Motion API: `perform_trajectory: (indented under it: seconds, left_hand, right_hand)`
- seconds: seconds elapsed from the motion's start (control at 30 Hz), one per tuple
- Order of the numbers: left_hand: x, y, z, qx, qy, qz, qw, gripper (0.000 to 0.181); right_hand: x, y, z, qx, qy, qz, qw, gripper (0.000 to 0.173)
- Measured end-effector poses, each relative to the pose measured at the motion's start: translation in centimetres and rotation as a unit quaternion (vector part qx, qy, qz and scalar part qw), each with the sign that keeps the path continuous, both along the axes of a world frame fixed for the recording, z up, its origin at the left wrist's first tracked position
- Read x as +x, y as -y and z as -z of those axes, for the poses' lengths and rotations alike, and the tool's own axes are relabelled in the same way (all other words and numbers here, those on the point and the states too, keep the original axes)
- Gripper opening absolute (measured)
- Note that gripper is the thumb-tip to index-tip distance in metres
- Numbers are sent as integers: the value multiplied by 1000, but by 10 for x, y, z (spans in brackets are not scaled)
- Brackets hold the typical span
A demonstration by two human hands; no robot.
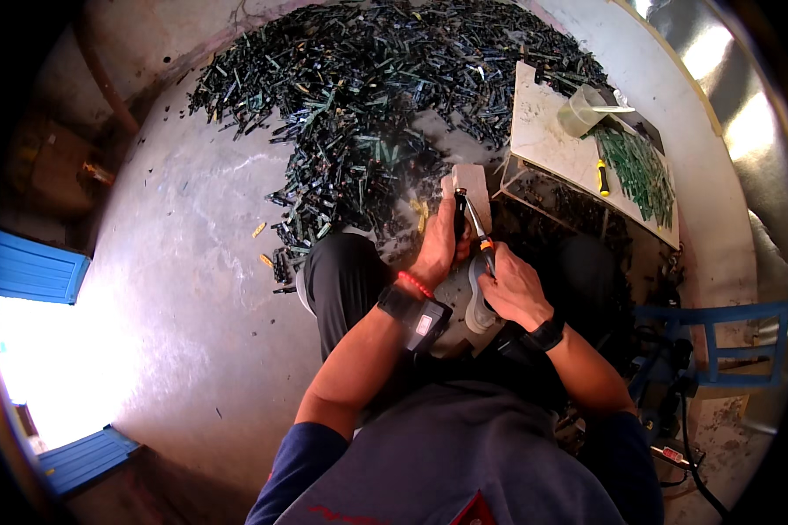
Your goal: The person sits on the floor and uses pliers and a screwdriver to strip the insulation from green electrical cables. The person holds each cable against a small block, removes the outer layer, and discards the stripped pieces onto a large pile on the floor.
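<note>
My left hand (438, 244), with a red bead bracelet at the wrist, grips a narrow black strip-shaped part (459, 214) held upright. In my right hand (516, 289) is a slim metal hand tool (477, 220) with an orange-and-black handle, probably a screwdriver. Its tip meets or nearly meets the upper end of the black part; contact is too small to tell. Just beyond both hands lies a pale brick-like block (474, 187). My left fingers are partly hidden behind the part. A grey shoe (479, 305) shows below my hands.
A large heap of dark strip-shaped parts (368, 98) covers the floor ahead. At right, a raised white board (538, 125) bears a translucent plastic cup (579, 113), green circuit-board strips (637, 174) and a yellow-and-black tool handle (603, 178). A blue chair (716, 315) stands right, near a black cable (686, 433).
</note>
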State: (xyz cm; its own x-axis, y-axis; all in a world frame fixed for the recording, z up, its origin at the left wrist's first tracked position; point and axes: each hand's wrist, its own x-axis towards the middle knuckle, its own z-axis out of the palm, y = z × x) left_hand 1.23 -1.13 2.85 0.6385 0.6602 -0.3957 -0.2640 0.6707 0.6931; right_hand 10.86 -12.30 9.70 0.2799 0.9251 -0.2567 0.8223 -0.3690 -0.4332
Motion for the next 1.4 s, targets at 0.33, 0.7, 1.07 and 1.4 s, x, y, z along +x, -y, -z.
perform_trajectory:
  seconds: [0.33,0.7,1.07,1.4]
  left_hand:
    - [-1,4,-5,88,-44,-17,995,66]
    - [8,8,-2,163,-84,-63,981,68]
    - [11,6,18,214,-144,-78,963,74]
    - [10,6,14,241,-167,-80,953,75]
  right_hand:
    - [-2,0,2,19,21,-1,1000,32]
    - [-3,-6,-9,-20,-31,-8,999,28]
    - [-4,-16,-17,-84,-16,-26,996,33]
    - [-10,-8,8,10,-86,13,996,27]
